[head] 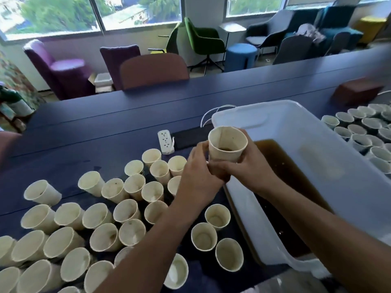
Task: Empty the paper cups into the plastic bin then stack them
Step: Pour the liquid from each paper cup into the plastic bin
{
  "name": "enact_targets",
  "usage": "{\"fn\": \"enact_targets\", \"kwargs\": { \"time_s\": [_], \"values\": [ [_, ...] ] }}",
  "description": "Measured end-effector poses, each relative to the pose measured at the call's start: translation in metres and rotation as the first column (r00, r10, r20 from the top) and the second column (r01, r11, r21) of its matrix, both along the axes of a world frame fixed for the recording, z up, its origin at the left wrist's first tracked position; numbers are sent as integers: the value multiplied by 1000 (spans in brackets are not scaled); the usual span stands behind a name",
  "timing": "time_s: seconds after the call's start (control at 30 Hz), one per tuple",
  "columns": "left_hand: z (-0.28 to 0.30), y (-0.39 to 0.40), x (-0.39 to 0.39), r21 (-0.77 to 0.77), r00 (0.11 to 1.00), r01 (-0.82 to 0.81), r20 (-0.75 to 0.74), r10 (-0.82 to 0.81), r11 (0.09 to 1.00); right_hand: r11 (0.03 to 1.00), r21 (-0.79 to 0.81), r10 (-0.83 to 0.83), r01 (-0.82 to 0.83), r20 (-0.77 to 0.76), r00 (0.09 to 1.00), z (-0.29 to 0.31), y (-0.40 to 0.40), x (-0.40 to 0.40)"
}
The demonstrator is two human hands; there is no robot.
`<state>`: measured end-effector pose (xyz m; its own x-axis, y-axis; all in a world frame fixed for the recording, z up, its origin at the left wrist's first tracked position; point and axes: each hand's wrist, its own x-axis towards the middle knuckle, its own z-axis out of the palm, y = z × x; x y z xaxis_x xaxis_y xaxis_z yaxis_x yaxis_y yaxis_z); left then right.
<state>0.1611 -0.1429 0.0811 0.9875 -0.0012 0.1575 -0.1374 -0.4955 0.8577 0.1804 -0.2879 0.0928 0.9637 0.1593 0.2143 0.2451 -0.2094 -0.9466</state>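
Both hands hold one cream paper cup (227, 144) upright just left of the white plastic bin (296, 123). My left hand (196, 176) wraps the cup's lower left side and my right hand (245, 166) grips its lower right side. A small dark residue shows at the cup's bottom. Brown liquid (283, 176) fills the bin's near half. Several empty paper cups (131, 208) stand loose on the dark blue table (84, 127) to the left, some under my left forearm.
Several more paper cups (364, 132) stand to the right of the bin. A white power strip (166, 141) and a dark pad lie behind the held cup. A brown box (355, 92) sits at the far right. Chairs line the table's far side.
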Motion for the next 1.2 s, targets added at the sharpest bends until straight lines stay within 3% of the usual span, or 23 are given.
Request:
{"fn": "enact_targets", "kwargs": {
  "time_s": [0.13, 0.33, 0.57, 0.73, 0.97, 1.2],
  "values": [
    [-9, -22, 2, 40, 996, 94, -10, -94, 995, 986, 18, -168, 167, 65, 984, -6, -14, -6],
    [-29, -33, 3, 215, 971, 231, -105, -213, 949, 941, -174, -274, 291, 112, 955, -9, -46, 1],
    [-36, -27, 0, 412, 912, 407, -238, -334, 815, 818, -400, -399, 412, 120, 909, -29, -77, 16],
    [-35, -27, 1, 493, 920, 388, -250, -301, 779, 699, -617, -401, 362, 81, 913, -41, -87, 24],
    [-43, -27, 0, 477, 920, 386, -266, -289, 790, 562, -781, -327, 272, 93, 941, -52, -85, 22],
    [-44, -27, 1, 462, 918, 388, -272, -290, 797, 317, -884, -276, 342, 259, 926, -59, -75, 20]
  ]
}}
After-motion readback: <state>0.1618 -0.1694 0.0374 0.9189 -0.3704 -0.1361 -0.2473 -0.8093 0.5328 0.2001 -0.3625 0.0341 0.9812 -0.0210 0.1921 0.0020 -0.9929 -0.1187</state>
